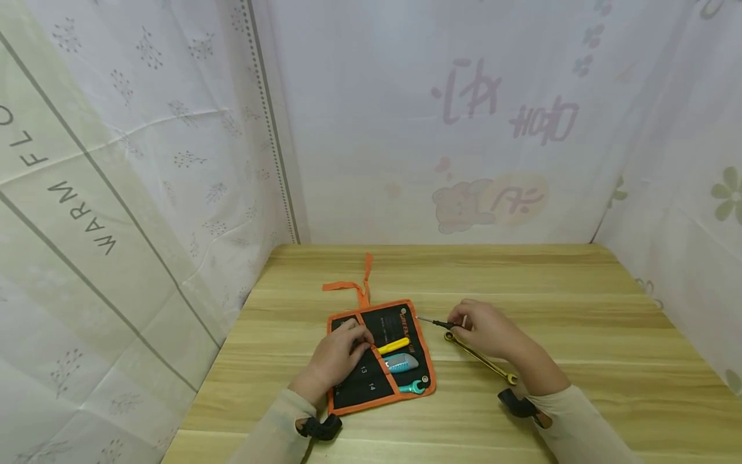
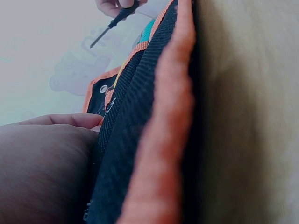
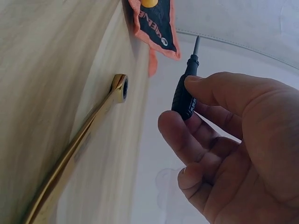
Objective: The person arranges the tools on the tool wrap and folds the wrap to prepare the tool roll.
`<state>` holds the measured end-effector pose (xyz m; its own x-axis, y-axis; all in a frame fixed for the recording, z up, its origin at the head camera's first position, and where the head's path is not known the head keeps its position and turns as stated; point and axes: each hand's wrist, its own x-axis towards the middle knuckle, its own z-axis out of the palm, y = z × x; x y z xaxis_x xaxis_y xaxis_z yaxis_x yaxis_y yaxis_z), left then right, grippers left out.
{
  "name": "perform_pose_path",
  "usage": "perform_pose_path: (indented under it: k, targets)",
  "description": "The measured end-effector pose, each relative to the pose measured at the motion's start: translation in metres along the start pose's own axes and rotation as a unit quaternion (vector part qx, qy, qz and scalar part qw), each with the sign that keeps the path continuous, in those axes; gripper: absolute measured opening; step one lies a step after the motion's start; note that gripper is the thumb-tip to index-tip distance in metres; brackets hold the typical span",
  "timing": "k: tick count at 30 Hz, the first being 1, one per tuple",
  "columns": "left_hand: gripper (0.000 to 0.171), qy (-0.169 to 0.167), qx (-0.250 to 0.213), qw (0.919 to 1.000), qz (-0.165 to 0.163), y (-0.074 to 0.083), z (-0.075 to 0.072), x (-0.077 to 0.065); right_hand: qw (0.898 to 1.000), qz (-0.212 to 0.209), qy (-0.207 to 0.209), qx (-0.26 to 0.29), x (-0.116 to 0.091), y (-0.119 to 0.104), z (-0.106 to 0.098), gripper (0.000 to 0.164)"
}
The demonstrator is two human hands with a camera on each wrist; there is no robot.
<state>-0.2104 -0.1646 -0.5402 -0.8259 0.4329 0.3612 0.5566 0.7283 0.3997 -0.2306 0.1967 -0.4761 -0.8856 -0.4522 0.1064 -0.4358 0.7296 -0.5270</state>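
Note:
A black tool pouch (image 1: 371, 403) with orange trim lies spread on the table. My left hand (image 1: 336, 356) pinches the orange edge of one of its pockets; in the left wrist view the fingertips (image 2: 88, 120) are at that trim. Out of the pockets stick a yellow handle (image 1: 394, 346), a blue utility knife (image 1: 402, 363) and a green wrench (image 1: 413, 387). Just right of the pouch, my right hand (image 1: 484, 327) holds a small screwdriver (image 3: 185, 91) by its black handle between thumb and fingers, its metal tip pointing toward the pouch.
A gold ratchet wrench (image 1: 484, 361) lies on the wooden table (image 1: 580, 309) below the right hand. Orange ties (image 1: 363, 293) stretch from the pouch's far edge. Patterned curtains (image 1: 371, 129) stand around the table's back and sides.

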Motion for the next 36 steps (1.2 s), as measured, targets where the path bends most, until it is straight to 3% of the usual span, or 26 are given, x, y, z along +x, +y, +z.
perform_pose_path:
  k: [22, 36]
  targets:
    - [0.015, 0.001, -0.005, 1.0000, -0.005, 0.001, 0.001, 0.001, 0.999, -0.018, -0.022, 0.019, 0.030, -0.022, 0.009, 0.008]
    - [0.015, 0.002, -0.004, 1.0000, -0.003, 0.000, 0.001, 0.001, 0.999, -0.031, -0.028, 0.000, 0.048, -0.026, 0.013, 0.009]
